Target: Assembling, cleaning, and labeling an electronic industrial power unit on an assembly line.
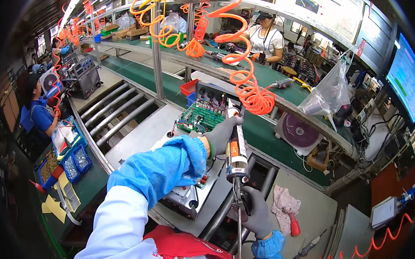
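Observation:
A caulking gun point(237, 172) with a sealant cartridge point(236, 147) in it slants across the middle, nozzle pointing away from me. My left hand point(222, 136), in a grey glove, is closed round the front of the cartridge. Lower down, my gloved right hand point(258, 213) grips the gun's handle and trigger; part of its fingers is hidden behind the gun. The nozzle tip is up beside a green circuit board point(207, 114) in an opened metal-cased machine point(185, 201). My left sleeve covers part of that machine.
Metal rollers point(117, 113) run to the left. On the right lie a pink rag point(285, 204), a red-handled tool point(295, 225) and a screwdriver point(310, 245). Orange coiled hoses point(256, 99) hang overhead. Blue bins point(77, 160) hold screws. Other people point(266, 39) work nearby.

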